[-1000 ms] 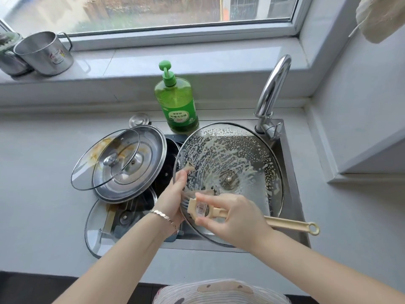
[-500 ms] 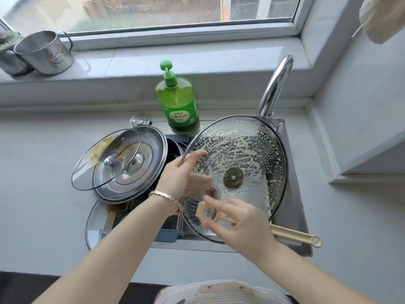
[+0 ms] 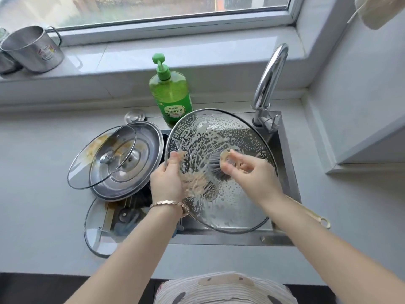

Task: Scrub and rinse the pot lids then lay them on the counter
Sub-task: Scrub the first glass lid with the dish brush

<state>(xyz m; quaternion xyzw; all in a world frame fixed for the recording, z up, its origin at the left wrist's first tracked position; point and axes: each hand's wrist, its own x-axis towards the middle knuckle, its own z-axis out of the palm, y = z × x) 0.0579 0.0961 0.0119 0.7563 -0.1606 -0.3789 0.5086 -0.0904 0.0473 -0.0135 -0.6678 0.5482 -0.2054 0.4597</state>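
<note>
One round sudsy glass lid [image 3: 221,133], left hand [image 3: 167,183] gripping rim, right hand [image 3: 255,175] clutching bristly brush [image 3: 215,168]

Head camera — close, looking down at sink [image 3: 282,137].

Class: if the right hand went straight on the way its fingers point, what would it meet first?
Probably the left hand gripping the soapy lid; the right hand, holding the brush, points left across the glass, depth unclear.
</note>
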